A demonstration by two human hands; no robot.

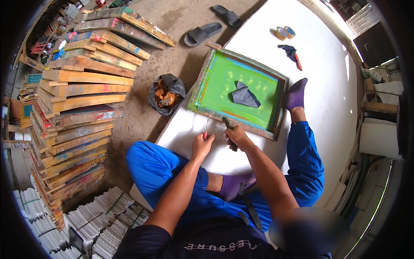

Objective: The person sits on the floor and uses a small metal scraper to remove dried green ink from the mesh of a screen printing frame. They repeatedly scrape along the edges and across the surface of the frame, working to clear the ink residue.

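Note:
My left hand (202,146) is closed round the red handle of a screwdriver (205,135). Its thin shaft points up toward the near edge of a wooden screen-printing frame (262,133). Just to its right, my right hand (239,137) grips a dark, elongated tool (227,123), whose upper end lies at or close to that same edge; its exact kind is partly hidden by my fingers. The frame holds a green mesh (215,82) with small yellow flower shapes. A folded dark cloth (246,96) rests on the mesh.
Beneath the frame is a large white board (327,103). On it lie two tape rolls (281,33) and a dark-and-orange cloth (291,53). To the left stand a black bag of scraps (167,95) and stacked wooden frames (86,90). Black slides (202,33) lie beyond.

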